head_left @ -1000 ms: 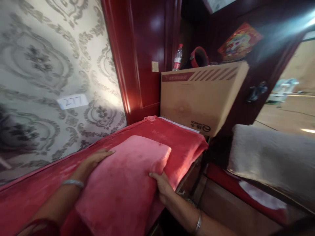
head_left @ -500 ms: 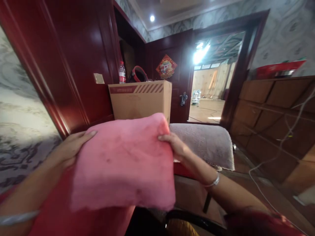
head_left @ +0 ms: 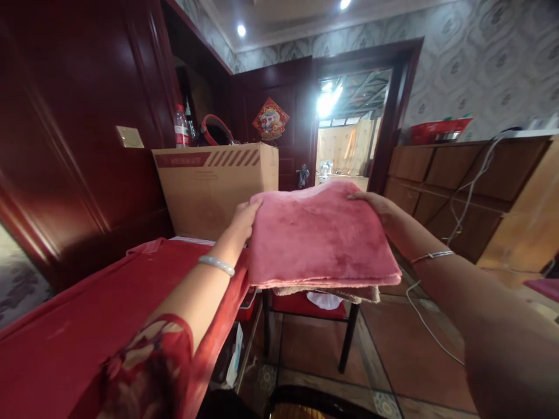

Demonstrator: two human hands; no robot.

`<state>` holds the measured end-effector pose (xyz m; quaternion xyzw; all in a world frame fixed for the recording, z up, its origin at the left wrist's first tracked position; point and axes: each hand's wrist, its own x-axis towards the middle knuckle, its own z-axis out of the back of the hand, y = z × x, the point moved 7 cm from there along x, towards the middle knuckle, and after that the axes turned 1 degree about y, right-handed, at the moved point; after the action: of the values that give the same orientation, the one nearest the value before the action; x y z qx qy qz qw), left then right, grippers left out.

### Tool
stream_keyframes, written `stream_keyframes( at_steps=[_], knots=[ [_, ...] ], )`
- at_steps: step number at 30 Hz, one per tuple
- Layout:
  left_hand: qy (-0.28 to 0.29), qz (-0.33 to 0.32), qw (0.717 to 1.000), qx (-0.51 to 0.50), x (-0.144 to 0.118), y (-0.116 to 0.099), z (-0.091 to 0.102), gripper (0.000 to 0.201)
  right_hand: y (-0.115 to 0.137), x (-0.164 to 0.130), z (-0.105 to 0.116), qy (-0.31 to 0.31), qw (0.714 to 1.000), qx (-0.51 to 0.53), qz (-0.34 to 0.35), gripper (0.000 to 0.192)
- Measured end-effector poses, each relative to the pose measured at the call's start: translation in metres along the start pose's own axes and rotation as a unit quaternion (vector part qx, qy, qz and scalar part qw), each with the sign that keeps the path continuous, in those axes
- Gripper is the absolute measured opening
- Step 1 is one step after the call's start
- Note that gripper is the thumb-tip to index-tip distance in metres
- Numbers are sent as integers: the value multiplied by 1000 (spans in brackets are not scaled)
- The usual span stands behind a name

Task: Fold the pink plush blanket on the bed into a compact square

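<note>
Left hand [head_left: 245, 220] and right hand [head_left: 374, 203] grip opposite sides of the folded pink cloth [head_left: 321, 235] above fleece [head_left: 369, 293] on the chair [head_left: 290, 304], contact unclear on my feed, I'd guess to keep folds square.

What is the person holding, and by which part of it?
A folded pink plush cloth: the left hand holds its left edge, the right hand its right edge, both near the far corners.

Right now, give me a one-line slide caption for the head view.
Left hand and right hand hold a folded pink cloth above a chair, beside a red-draped surface.
</note>
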<state>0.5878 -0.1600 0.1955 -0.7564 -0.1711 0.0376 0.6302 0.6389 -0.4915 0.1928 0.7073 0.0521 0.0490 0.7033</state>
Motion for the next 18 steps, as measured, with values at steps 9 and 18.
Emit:
stream_keyframes(
  at_steps=[9, 18],
  knots=[
    [42, 82, 995, 47, 8, 56, 1, 32, -44, 4, 14, -44, 996, 52, -63, 13],
    [31, -15, 999, 9, 17, 36, -16, 28, -32, 1, 29, -103, 993, 45, -41, 8]
  ],
)
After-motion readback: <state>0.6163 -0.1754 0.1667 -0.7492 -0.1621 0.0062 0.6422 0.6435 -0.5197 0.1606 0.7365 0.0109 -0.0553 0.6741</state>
